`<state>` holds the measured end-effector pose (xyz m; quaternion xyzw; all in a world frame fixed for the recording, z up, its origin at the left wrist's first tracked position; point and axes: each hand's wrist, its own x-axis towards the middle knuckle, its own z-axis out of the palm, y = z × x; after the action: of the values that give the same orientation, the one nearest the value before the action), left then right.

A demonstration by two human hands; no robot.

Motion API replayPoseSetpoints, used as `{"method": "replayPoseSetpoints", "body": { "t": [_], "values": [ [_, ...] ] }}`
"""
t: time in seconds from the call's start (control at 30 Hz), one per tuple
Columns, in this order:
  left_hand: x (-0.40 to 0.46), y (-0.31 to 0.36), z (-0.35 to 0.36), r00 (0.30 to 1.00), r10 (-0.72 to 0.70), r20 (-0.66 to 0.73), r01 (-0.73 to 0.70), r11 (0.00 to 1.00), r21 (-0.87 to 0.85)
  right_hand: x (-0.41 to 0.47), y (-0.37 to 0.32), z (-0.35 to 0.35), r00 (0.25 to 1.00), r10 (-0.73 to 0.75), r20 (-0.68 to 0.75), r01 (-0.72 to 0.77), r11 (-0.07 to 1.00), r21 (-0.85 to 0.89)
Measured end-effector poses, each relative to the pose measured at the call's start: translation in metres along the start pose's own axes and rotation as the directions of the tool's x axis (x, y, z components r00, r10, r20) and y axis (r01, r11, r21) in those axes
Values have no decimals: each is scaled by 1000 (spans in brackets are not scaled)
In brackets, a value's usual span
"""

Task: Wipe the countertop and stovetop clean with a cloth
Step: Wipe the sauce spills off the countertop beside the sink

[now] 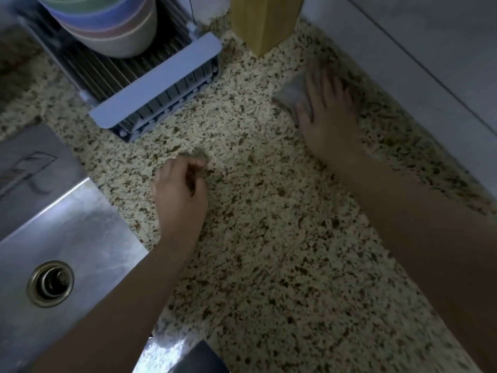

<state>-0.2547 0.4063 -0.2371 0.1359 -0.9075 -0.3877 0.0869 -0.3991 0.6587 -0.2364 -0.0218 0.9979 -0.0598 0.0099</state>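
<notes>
The speckled granite countertop (255,216) fills the middle of the view. A grey cloth (291,94) lies flat on it near the back wall, blurred by motion. My right hand (326,114) presses down on the cloth with fingers spread, covering its right part. My left hand (180,192) rests on the counter beside the sink, fingers curled in loosely with nothing visible in them. No stovetop is in view.
A steel sink (70,238) with a drain (51,284) lies at the left. Behind it a roll-up drying rack (161,87) carries stacked bowls (107,22). A wooden block (265,22) stands at the back. The tiled wall (430,55) bounds the right.
</notes>
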Motion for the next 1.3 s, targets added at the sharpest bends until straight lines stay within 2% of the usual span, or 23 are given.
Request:
{"method": "replayPoseSetpoints", "body": {
  "t": [0.07, 0.13, 0.2, 0.23, 0.27, 0.33, 0.4, 0.43, 0.5, 0.6, 0.67, 0.7, 0.77, 0.83, 0.87, 0.9, 0.93, 1.0, 1.07, 1.13, 1.17, 1.23, 1.3],
  "values": [
    [0, 2, 3, 1000, -25, -12, 25, 1000, 4, -56, -5, 9, 999, -1, -32, 1, 1000, -21],
    [-1, 3, 6, 999, -38, -22, 39, 998, 45, -95, -10, 15, 995, -102, -5, 102, 994, -23],
    [-3, 4, 9, 999, -43, -25, 45, 992, 114, -89, -3, 9, 964, -256, 69, 259, 965, -38],
    [-3, 5, 9, 999, -43, -18, 45, 990, 135, -74, 5, 7, 958, -275, 79, 280, 958, -66],
    [-4, 4, 9, 999, -41, -8, 41, 989, 142, -56, 12, 7, 970, -232, 65, 238, 967, -96],
    [-4, 3, 5, 999, -35, 23, 33, 993, 110, -33, 14, 3, 999, 47, 2, -47, 997, -64],
    [-4, 2, -3, 998, -21, 54, 23, 999, -23, -51, -23, 5, 971, 231, -67, -233, 972, -34],
    [-3, 1, -9, 998, -31, 54, 36, 994, -100, -75, -52, 9, 976, 200, -86, -205, 978, -49],
    [-4, -4, -23, 998, -66, 18, 68, 984, -167, -141, -116, 17, 998, -61, -14, 61, 998, 8],
    [-6, -13, -38, 996, -93, 9, 93, 981, -172, -203, -152, 24, 867, -495, 61, 479, 860, 173],
    [-11, -18, -43, 997, -80, 21, 82, 982, -172, -184, -119, 24, 819, -573, 38, 562, 813, 151],
    [-16, -20, -47, 997, -66, 30, 70, 983, -169, -172, -96, 24, 853, -520, 43, 515, 853, 82],
    [-26, -22, -50, 998, -29, 55, 37, 988, -153, -148, -48, 15, 976, -216, 28, 217, 976, -25],
    [-37, -24, -53, 996, 14, 84, -1, 988, -155, -149, -39, 11, 989, 142, -41, -142, 990, 15],
    [-42, -24, -56, 995, 35, 95, -19, 985, -170, -158, -59, 12, 970, 236, -54, -235, 972, 17],
    [-48, -26, -59, 993, 58, 99, -39, 982, -183, -174, -87, 18, 968, 243, -61, -244, 970, 0],
    [-53, -28, -61, 992, 73, 100, -53, 981, -186, -192, -119, 22, 986, 162, -41, -163, 987, -11],
    [-61, -32, -66, 991, 68, 112, -49, 984, -169, -232, -170, 30, 990, -138, 0, 138, 990, 42],
    [-65, -34, -70, 991, 58, 122, -41, 990, -138, -244, -171, 33, 930, -368, 2, 366, 927, 83],
    [-70, -33, -71, 986, 83, 143, -62, 988, -141, -229, -130, 21, 917, -396, 53, 396, 918, 18],
    [-76, -32, -72, 981, 98, 166, -71, 985, -157, -222, -101, 15, 950, -308, 53, 311, 949, -60],
    [-85, -27, -73, 970, 139, 198, -100, 975, -197, -213, -41, 2, 999, 40, 10, -39, 994, -105],
    [-95, -27, -74, 959, 190, 209, -141, 963, -228, -225, -14, -4, 924, 381, 22, -381, 924, 29]
  ]
}}
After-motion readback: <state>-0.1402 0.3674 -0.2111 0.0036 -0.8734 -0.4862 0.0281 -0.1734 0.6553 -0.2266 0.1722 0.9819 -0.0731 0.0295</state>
